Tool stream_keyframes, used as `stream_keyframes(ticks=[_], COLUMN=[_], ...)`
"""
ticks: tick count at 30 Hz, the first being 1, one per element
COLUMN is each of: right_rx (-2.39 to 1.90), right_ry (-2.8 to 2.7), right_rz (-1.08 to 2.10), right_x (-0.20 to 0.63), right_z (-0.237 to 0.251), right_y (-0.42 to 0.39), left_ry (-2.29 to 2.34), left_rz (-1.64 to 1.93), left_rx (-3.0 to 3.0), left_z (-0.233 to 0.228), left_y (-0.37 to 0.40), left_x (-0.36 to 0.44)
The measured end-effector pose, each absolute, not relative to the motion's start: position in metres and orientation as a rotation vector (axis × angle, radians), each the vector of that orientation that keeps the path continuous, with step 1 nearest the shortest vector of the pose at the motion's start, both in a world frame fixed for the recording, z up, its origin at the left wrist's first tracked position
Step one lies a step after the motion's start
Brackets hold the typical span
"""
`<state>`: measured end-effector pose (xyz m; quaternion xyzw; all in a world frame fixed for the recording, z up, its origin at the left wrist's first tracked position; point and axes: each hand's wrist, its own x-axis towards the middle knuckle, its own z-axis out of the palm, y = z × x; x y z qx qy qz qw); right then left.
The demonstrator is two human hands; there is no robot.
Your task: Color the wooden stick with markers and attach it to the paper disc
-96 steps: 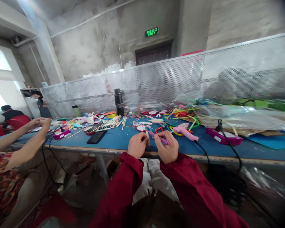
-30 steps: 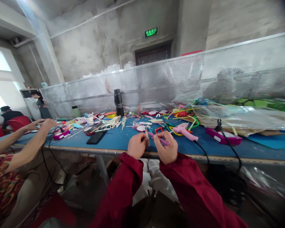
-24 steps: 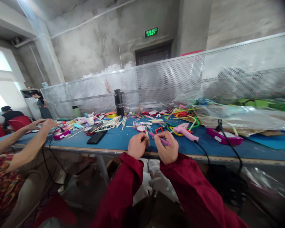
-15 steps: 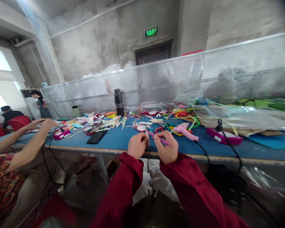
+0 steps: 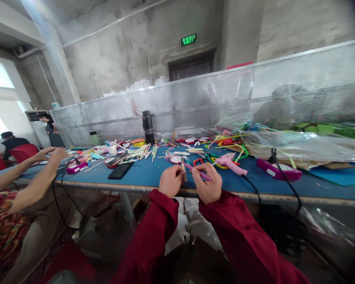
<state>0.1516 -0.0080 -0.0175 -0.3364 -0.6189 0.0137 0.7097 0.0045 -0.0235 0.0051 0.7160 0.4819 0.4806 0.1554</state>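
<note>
Green letters reading "EXIT" glow on the sign (image 5: 189, 39) above a dark doorway, under a line of characters too small to read; no other writing can be made out. Below it a perforated metal screen (image 5: 225, 98) runs along the back of a long blue table (image 5: 148, 173), set in a room of bare grey concrete walls with a bright window at the left. Sticks, coloured straws and paper discs litter the tabletop, along with a black flask (image 5: 148, 127), a dark phone (image 5: 120, 170) and a pink glue gun (image 5: 231, 164) on a black cord. At the near edge, the left hand (image 5: 171, 180) is closed, pinching a pale wooden stick (image 5: 183, 170), while the right hand (image 5: 207, 183) is closed around a purple pen-like stick (image 5: 198, 172), the two sticks meeting between the hands. A co-worker's bare arms (image 5: 32, 173) reach over the table at the left.
</note>
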Motion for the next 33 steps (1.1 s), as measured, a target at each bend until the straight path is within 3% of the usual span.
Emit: stream_keyframes(ticks=[33], right_rx=[-0.732], right_ry=[-1.404], right_rz=[0.03], right_x=[0.1519], right_z=[-0.0149], right_y=[-0.0108], left_ry=[1.41], left_rz=[1.363], left_rx=[2.1], left_z=[0.0038], left_y=[-0.0229], left_x=[0.0042])
